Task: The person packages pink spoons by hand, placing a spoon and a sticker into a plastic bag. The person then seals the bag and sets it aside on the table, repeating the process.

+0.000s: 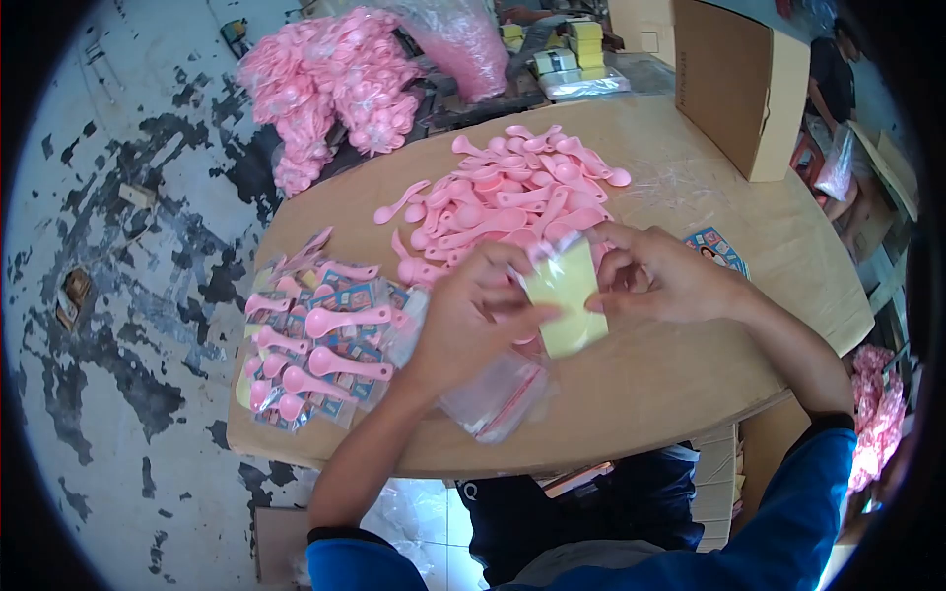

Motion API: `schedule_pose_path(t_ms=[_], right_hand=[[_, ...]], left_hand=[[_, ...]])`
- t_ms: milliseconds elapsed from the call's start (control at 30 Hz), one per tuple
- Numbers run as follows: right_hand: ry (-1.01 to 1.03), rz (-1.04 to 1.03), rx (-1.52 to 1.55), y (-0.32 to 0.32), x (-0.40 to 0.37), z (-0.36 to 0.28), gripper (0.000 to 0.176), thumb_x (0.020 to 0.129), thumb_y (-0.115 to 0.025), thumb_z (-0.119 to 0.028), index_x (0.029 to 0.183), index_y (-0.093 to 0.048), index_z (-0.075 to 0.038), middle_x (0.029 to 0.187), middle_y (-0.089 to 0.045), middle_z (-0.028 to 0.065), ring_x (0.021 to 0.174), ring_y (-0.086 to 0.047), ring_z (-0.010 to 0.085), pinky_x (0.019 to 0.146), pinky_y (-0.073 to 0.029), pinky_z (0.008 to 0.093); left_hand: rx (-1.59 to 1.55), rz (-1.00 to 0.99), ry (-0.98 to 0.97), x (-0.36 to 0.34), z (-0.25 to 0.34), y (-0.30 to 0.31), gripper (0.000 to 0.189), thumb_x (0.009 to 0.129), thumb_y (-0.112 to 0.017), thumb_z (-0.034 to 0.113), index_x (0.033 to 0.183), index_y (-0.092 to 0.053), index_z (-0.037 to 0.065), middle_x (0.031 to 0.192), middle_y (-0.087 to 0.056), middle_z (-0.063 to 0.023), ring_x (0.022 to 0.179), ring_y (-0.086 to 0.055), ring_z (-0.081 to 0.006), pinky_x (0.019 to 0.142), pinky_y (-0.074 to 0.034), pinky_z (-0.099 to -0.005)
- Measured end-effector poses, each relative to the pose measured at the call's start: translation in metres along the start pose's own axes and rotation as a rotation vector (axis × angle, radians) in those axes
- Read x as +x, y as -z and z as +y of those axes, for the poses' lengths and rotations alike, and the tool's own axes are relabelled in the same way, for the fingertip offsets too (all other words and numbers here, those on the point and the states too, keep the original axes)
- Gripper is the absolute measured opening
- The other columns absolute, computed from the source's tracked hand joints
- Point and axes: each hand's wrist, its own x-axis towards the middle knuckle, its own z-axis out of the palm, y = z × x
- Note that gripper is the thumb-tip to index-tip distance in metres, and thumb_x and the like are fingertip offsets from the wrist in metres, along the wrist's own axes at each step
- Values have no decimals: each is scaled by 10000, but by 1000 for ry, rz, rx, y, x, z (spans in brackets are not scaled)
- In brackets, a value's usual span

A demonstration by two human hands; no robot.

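Between my two hands is a pale yellow card (570,313) with shiny clear plastic at its top, apparently a small bag around it. My left hand (471,310) pinches its left side, slightly blurred by motion. On the other side, the thumb and fingers of my right hand (658,274) close on the right edge. Just beyond lies a heap of loose pink measuring spoons (512,192). Below my left hand sits a stack of clear zip bags (498,399) with a red line. To the left, packed pink spoons with printed cards (340,340) lie in overlapping rows.
A printed blue card (716,248) lies beyond my right wrist. An open cardboard box (724,84) stands at the back right of the cardboard-covered table (670,364). Bundled pink spoons (330,79) and yellow card stacks (584,44) are behind. Another person (833,84) sits at far right.
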Motion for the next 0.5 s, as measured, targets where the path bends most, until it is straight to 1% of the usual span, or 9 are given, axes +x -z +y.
schedule_pose_path(t_ms=[67,133,200,233,300,333,400,433,500], right_hand=[[-7,36,20,-2,3,-9,356,876,-668,-158,1183,-555,-18,784,-655,110,665,-609,169,629,-476,297],[20,79,-82,-4,7,-19,271,850,-678,-80,1109,-620,-26,849,-670,113,712,-627,165,640,-489,293],[201,99,-246,-15,13,-29,207,835,-680,-71,1036,-653,-30,864,-677,122,750,-639,194,650,-499,317],[288,114,-319,-23,16,-33,176,827,-681,-66,1000,-669,-32,871,-680,126,769,-644,209,655,-504,329],[332,63,-438,-39,23,-39,256,852,-672,-219,1014,-670,-21,882,-661,131,853,-631,276,714,-510,398],[369,45,-546,-48,26,-43,310,866,-654,-273,1036,-661,-14,876,-653,129,864,-628,287,725,-510,420],[408,60,-700,-66,33,-39,430,859,-641,-411,999,-660,-4,874,-620,127,906,-609,321,749,-504,461],[333,11,-692,-72,40,-35,403,859,-648,-402,968,-661,-15,876,-627,120,904,-608,307,757,-499,445],[180,-94,-683,-79,50,-31,353,859,-660,-385,905,-663,-35,881,-641,105,900,-606,279,775,-488,414]], left_hand=[[254,246,-345,2,4,32,365,781,-728,-67,1025,-478,38,1052,-592,-99,1067,-635,-240,807,-551,-291],[297,496,-485,-3,28,57,335,775,-700,-95,1009,-507,47,1081,-609,-129,1113,-616,-286,891,-511,-348],[327,648,-637,-7,50,82,276,779,-634,-130,977,-551,45,1126,-632,-165,1126,-609,-339,963,-461,-406],[526,547,-590,-15,52,101,259,775,-606,-134,964,-560,36,1145,-634,-167,1137,-603,-340,967,-459,-407],[905,316,-467,-37,43,138,238,766,-551,-143,940,-577,17,1184,-637,-170,1160,-591,-343,974,-454,-408],[902,212,-306,-48,34,145,240,765,-481,-129,945,-579,-6,1251,-615,-133,1231,-541,-333,1007,-430,-402],[751,115,-97,-70,19,135,248,781,-522,-89,995,-595,14,1297,-585,-131,1280,-493,-329,1055,-379,-421],[672,67,5,-79,16,126,255,790,-543,-69,1020,-603,23,1319,-571,-130,1304,-468,-327,1078,-354,-430],[875,61,56,-92,19,102,274,816,-581,10,1086,-612,50,1340,-550,-136,1325,-437,-327,1108,-304,-447]])
